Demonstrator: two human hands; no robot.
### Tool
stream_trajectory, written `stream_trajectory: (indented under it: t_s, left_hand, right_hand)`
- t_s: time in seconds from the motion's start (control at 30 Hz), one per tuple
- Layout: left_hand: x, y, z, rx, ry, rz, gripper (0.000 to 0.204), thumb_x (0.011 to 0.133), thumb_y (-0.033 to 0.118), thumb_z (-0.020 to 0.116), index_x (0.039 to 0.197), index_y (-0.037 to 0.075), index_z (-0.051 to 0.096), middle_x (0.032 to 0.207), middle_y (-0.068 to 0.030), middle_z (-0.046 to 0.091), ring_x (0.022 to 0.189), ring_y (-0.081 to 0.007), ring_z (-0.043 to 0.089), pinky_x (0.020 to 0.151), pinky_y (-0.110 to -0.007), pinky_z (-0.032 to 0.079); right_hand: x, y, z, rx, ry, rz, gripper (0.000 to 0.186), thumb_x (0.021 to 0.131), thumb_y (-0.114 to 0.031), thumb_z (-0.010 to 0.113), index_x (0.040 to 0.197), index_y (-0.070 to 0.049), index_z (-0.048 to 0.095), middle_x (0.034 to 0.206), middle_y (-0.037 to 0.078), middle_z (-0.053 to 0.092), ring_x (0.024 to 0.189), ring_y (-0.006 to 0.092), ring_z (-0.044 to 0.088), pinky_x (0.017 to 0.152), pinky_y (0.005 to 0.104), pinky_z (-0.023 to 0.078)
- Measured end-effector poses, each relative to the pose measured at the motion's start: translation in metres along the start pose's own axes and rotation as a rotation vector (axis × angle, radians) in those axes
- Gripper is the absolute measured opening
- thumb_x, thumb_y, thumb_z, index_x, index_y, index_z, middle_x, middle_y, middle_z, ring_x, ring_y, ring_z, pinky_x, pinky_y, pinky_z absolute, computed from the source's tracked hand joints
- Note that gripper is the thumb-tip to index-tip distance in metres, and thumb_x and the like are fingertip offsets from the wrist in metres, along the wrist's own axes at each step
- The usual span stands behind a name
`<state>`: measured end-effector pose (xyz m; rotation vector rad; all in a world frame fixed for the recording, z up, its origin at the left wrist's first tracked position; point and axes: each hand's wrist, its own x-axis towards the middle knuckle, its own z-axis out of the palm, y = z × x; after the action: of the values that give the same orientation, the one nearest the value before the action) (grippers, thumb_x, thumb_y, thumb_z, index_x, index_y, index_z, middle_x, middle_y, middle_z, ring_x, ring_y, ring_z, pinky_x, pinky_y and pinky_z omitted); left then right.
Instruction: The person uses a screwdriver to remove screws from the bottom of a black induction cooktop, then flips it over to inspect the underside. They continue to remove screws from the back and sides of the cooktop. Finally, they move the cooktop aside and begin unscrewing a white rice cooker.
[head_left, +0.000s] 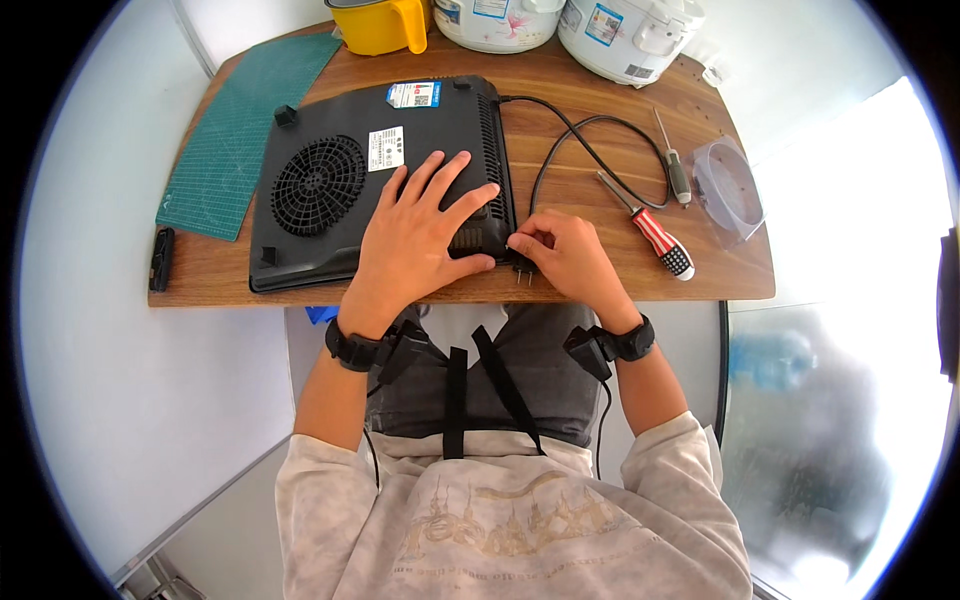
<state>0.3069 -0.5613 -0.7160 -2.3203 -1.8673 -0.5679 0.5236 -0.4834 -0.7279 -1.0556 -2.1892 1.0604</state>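
A black induction cooker (350, 235) lies upside down on the wooden table, its round fan grille and feet facing up. My left hand (420, 235) rests spread and flat on its underside, near the right end. At the cooker's near right corner, my right hand (565, 250) has thumb and forefinger pinched together; whatever they hold is too small or hidden to make out. Just below those fingers a black plug (524, 267) shows its prongs at the table's front edge. Its black power cord (590, 140) leaves the cooker's far right corner and loops back toward my right hand.
Right of the cord lie a flag-patterned screwdriver (660, 240), a grey-handled screwdriver (679, 175) and a clear plastic container (728, 190). A green cutting mat (215, 180) and a small black object (162, 260) are at left. A yellow pot (375, 25) and white cookers (630, 40) stand behind.
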Motion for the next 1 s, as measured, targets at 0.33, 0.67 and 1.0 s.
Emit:
stream_trajectory:
  t_s: [0.33, 0.67, 1.0]
  left_hand:
    - [0.002, -0.010, 0.014, 0.006, 0.002, 0.002, 0.077, 0.076, 0.058, 0.080, 0.143, 0.031, 0.055, 0.161, -0.0062, 0.040, 0.149, -0.0322, 0.037, 0.122, -0.052, 0.030]
    - [0.012, -0.008, 0.021, 0.000, 0.002, 0.004, 0.077, 0.076, 0.056, 0.082, 0.144, 0.031, 0.054, 0.160, -0.0060, 0.040, 0.149, -0.0318, 0.037, 0.122, -0.052, 0.030]
    - [0.017, 0.018, 0.014, -0.001, -0.005, -0.004, 0.077, 0.074, 0.052, 0.084, 0.143, 0.030, 0.056, 0.160, -0.0060, 0.041, 0.149, -0.0319, 0.037, 0.122, -0.051, 0.030]
  right_hand:
    - [0.004, 0.006, 0.005, 0.034, 0.004, 0.020, 0.020, 0.089, -0.018, 0.075, 0.091, 0.002, 0.073, 0.076, 0.013, 0.067, 0.067, 0.0219, 0.062, 0.065, 0.0346, 0.050]
    - [0.011, 0.017, -0.004, 0.033, -0.041, 0.060, 0.023, 0.088, -0.022, 0.078, 0.089, 0.001, 0.074, 0.072, 0.013, 0.067, 0.063, 0.0219, 0.062, 0.063, 0.0343, 0.049]
    - [-0.005, 0.011, -0.022, -0.178, -0.044, 0.022, 0.021, 0.090, -0.028, 0.074, 0.086, -0.007, 0.072, 0.079, 0.012, 0.071, 0.076, 0.0345, 0.069, 0.066, 0.0440, 0.052]
